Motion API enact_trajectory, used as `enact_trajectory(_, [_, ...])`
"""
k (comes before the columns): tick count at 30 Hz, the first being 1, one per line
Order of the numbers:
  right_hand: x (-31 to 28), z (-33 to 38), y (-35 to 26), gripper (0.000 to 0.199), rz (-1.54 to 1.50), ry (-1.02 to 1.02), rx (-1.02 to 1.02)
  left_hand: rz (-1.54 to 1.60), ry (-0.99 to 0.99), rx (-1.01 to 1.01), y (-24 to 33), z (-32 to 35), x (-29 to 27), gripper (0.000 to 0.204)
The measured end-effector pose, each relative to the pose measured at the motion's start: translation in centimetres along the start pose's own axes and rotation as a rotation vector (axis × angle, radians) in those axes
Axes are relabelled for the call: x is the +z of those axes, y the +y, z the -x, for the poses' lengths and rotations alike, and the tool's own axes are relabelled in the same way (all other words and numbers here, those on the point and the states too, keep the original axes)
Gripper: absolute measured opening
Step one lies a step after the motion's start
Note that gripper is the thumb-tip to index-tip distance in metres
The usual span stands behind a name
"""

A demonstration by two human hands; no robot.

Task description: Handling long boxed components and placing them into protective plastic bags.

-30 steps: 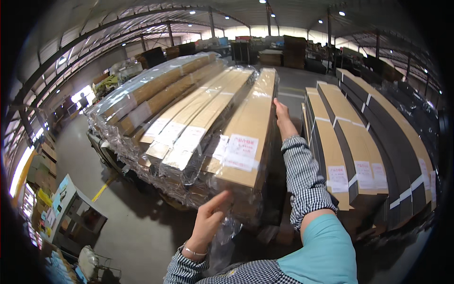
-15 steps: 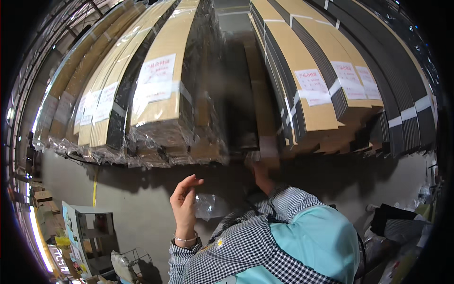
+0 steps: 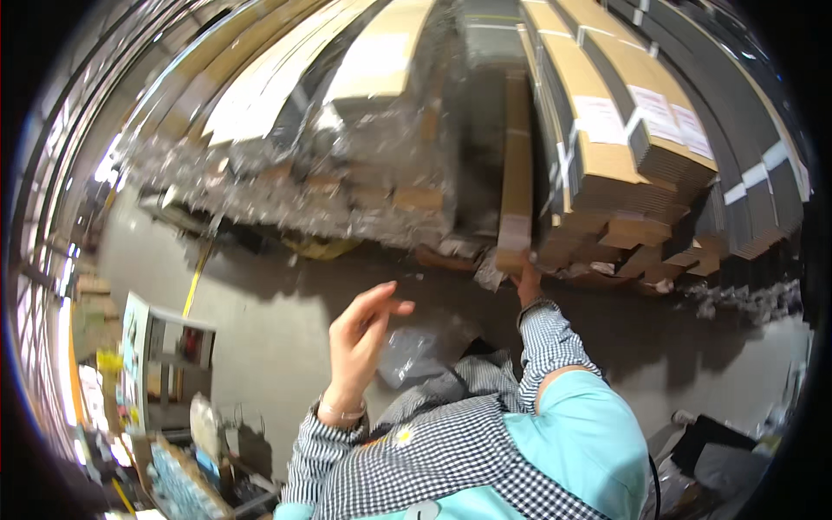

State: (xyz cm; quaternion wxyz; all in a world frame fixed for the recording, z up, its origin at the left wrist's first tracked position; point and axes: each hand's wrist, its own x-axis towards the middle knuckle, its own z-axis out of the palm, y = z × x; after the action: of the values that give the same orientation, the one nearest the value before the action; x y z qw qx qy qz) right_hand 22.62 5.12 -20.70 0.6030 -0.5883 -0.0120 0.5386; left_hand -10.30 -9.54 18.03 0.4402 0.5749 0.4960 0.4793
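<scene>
Since a second ago, the right hand (image 3: 527,283) has moved from the side of the plastic-wrapped pile (image 3: 355,165) down to the near end of the slim brown box (image 3: 517,165). Far to the left of the slim brown box is a pale stand (image 3: 136,364) with open shelves. Next comes a yellow line (image 3: 198,279) on the floor, also well left of the box. The plastic-wrapped pile is left of the box too, with a dark gap between them. Lower than the box and to its left, the left hand (image 3: 357,345) is up in the air, fingers loosely bent and thumb sticking out. Clear plastic (image 3: 409,354) lies on the floor, also lower and left of the box. The slim brown box is in the gap between two big piles. The right hand touches its near end, but some fingers are hidden, so I cannot tell if they pinch it. Just right of the box are brown boards (image 3: 594,160) tied with white bands. Farther right of it are dark boards (image 3: 764,224).
</scene>
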Motion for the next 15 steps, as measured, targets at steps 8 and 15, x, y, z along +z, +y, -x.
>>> enact_trajectory(8, [-8.6, 5.7, 4.8, 0.063, 0.954, 0.107, -0.557, 0.289, -0.002, 0.151, 1.4, 2.0, 1.9, 0.037])
enact_trajectory(15, [3.2, 39.7, -9.5, 0.019, 0.152, -0.965, -0.356, 0.215, 0.027, 0.336, -1.3, 3.3, 4.0, 0.038])
